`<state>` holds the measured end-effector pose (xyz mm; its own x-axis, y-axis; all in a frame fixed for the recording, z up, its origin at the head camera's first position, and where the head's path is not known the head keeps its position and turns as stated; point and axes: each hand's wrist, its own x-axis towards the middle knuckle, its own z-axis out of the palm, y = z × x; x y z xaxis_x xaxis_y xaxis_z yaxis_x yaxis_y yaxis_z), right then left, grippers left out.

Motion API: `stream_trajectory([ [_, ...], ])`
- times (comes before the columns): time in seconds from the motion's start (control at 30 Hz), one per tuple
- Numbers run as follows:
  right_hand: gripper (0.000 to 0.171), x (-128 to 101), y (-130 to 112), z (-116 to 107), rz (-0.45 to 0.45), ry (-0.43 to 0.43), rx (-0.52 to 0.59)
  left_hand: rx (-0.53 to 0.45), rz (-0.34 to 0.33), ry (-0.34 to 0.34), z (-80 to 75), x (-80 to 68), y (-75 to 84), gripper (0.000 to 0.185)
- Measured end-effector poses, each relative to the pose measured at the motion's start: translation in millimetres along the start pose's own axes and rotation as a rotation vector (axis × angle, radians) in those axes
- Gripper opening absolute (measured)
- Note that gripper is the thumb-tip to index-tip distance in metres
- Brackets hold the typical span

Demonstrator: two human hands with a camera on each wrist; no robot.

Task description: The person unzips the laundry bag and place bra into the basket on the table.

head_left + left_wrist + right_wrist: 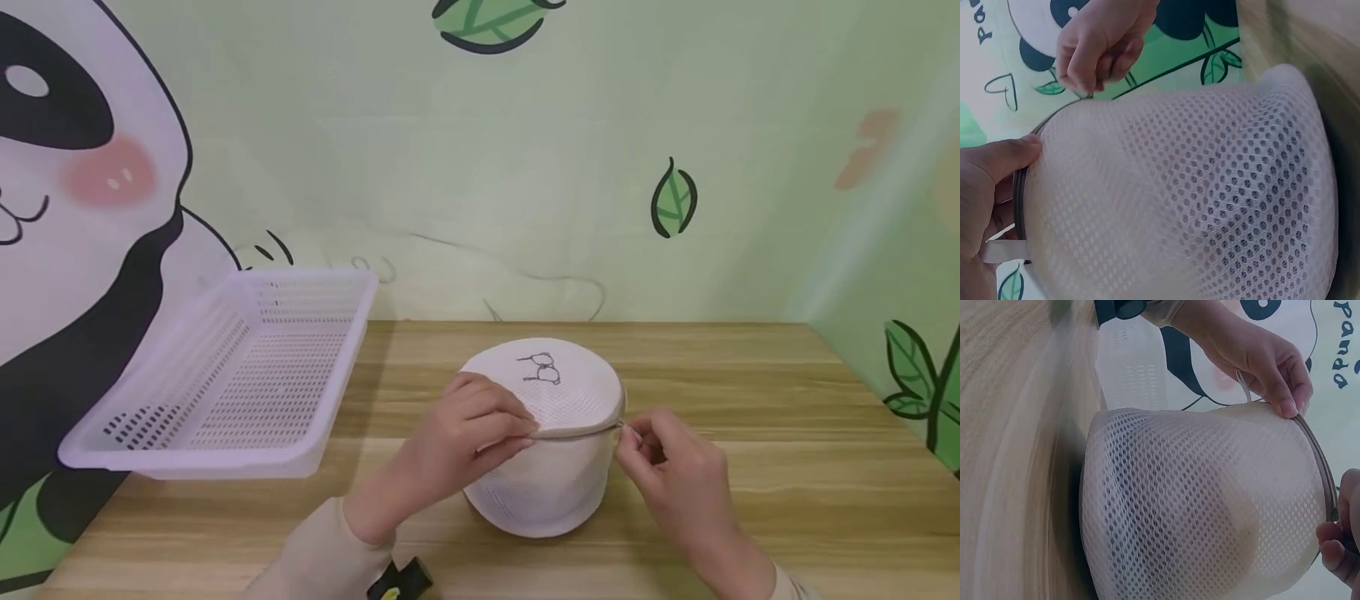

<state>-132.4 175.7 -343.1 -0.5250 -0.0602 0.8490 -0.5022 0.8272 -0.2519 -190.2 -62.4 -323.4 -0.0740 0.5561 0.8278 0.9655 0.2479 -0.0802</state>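
Note:
A round white mesh laundry bag [555, 483] stands upright on the table, its lid [577, 387] lying over the top with a small glasses-like drawing on it. A zipper [1020, 187] runs round the lid's edge. My left hand [472, 421] pinches the rim at the front left between thumb and fingers. At the right side of the rim, my right hand [675, 475] pinches the zipper pull with thumb and forefinger. Through the mesh in the right wrist view a vague pale shape shows inside; I cannot tell what it is.
To the left is a white plastic basket [326, 417] with slotted walls. The wooden table [810, 467] meets a green wall cloth [750, 275] with a panda and leaves at its back edge. A black strap device [401, 579] sits by my left wrist.

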Motion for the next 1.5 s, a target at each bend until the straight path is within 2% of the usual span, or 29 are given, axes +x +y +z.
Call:
stream_trajectory([
  [0.33, 0.015, 0, 3, 0, 0.009, -0.009, 0.012, -0.069, -0.044, -0.047, -9.5, -4.9, -17.4, 0.012],
  [0.53, 0.013, -1, 5, 1, -0.024, -0.019, 0.019, -0.028, -0.076, -0.061, -13.8, -7.5, -26.2, 0.015],
  [0.7, 0.010, -3, 6, 4, -0.074, -0.022, 0.056, 0.038, -0.106, -0.094, -15.8, -7.9, -26.2, 0.016],
  [0.97, 0.013, -4, -2, 5, -0.088, -0.025, 0.125, 0.115, -0.045, -0.109, -13.7, 1.7, -6.4, 0.028],
  [1.27, 0.010, -6, -11, 8, -0.140, -0.036, 0.153, 0.197, -0.035, -0.009, 1.0, 9.7, 25.6, 0.031],
  [1.5, 0.009, -12, -19, 10, -0.143, -0.028, 0.180, 0.242, -0.015, 0.031, 13.9, 9.7, 35.6, 0.030],
])
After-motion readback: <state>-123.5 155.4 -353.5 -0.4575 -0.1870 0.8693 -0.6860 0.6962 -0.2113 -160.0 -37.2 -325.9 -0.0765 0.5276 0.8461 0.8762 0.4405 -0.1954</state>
